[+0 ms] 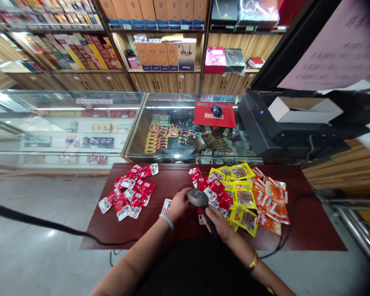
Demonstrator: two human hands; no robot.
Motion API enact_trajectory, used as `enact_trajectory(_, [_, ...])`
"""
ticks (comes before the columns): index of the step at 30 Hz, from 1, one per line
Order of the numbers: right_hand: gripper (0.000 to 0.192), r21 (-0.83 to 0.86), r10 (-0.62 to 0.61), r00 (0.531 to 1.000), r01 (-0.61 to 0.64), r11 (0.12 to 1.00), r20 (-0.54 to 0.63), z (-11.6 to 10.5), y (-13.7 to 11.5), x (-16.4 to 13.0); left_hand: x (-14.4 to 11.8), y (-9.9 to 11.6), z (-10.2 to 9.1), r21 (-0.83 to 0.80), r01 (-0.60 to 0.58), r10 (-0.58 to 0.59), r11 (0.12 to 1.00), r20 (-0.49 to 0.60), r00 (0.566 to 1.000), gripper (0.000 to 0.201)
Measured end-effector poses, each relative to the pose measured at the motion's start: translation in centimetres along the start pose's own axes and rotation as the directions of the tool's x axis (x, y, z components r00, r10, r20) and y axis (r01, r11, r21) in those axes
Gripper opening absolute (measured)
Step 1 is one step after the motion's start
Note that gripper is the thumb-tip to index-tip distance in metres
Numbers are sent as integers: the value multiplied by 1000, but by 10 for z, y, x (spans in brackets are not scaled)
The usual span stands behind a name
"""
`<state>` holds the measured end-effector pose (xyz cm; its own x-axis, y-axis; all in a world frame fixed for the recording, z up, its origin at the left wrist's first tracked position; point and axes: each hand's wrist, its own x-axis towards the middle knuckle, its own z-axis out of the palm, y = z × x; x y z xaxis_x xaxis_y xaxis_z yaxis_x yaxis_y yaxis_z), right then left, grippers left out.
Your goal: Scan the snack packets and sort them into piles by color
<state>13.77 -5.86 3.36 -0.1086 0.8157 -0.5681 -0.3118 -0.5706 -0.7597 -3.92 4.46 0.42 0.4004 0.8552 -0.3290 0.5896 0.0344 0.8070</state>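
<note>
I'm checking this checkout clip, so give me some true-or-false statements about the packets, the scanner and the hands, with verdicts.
1. The right hand holds the barcode scanner by its handle. True.
2. The left hand grips a yellow packet. False: it rests on a red and white packet lying on the dark wooden table.
3. The pile of red packets lies to the left of the hands. True.
4. The orange packets lie at the far left of the table. False: they lie on the right, beside the yellow packets.
5. A computer mouse sits on a red mat on the glass counter. True.
</note>
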Motion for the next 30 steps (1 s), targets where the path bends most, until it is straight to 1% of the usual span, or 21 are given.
enact_trajectory(1, [45,-1,11,1000,-11,1000,2,0,0,0,-5,-5,-6,161,53,-49,985,-29,998,44])
enact_trajectory(2, [45,0,22,1000,-22,1000,5,1,0,0,-11,-11,-13,325,116,-100,939,-66,993,48])
enact_trajectory(3, [45,2,32,999,-32,1000,8,2,0,0,-17,-17,-20,465,170,-138,869,-101,985,54])
enact_trajectory(4, [46,4,40,999,-40,999,8,3,0,0,-24,-24,-26,568,209,-165,796,-129,978,61])
enact_trajectory(5, [47,4,47,999,-47,999,10,4,0,0,-31,-30,-30,636,227,-178,738,-141,974,69])
enact_trajectory(6, [47,2,50,999,-50,999,14,5,0,0,-36,-35,-33,677,228,-182,700,-141,973,74])
enact_trajectory(8, [48,-9,42,999,-42,999,20,7,1,0,-43,-42,-35,709,224,-189,669,-129,973,75])
enact_trajectory(10, [49,-31,33,999,-32,999,36,9,1,0,-45,-45,-34,692,248,-229,677,-122,966,64])
enact_trajectory(12, [48,-55,23,998,-20,998,60,11,1,1,-43,-48,-31,625,294,-291,723,-111,950,48])
enact_trajectory(14, [47,-81,16,997,-10,997,81,11,1,0,-40,-52,-29,513,332,-333,791,-94,938,38])
enact_trajectory(16, [46,-107,11,996,-1,994,85,11,1,-1,-36,-55,-26,383,357,-357,852,-72,931,32])
enact_trajectory(18, [45,-129,6,997,4,992,82,10,0,-2,-33,-56,-24,276,373,-374,886,-52,926,29])
enact_trajectory(20, [44,-138,-1,996,13,990,85,9,1,-2,-30,-55,-22,214,368,-364,905,-59,929,28])
enact_trajectory(23, [43,-125,-12,994,25,992,104,8,3,-2,-27,-50,-21,208,321,-304,924,-107,947,31])
enact_trajectory(25, [44,-116,-12,994,24,993,106,7,5,-1,-25,-49,-21,209,300,-280,931,-120,952,31])
enact_trajectory(28, [45,-108,1,996,9,994,86,5,7,-1,-20,-51,-17,136,328,-315,935,-108,943,26])
enact_trajectory(30, [46,-104,13,997,-4,995,79,5,7,-1,-14,-49,-11,20,362,-360,932,-79,930,22])
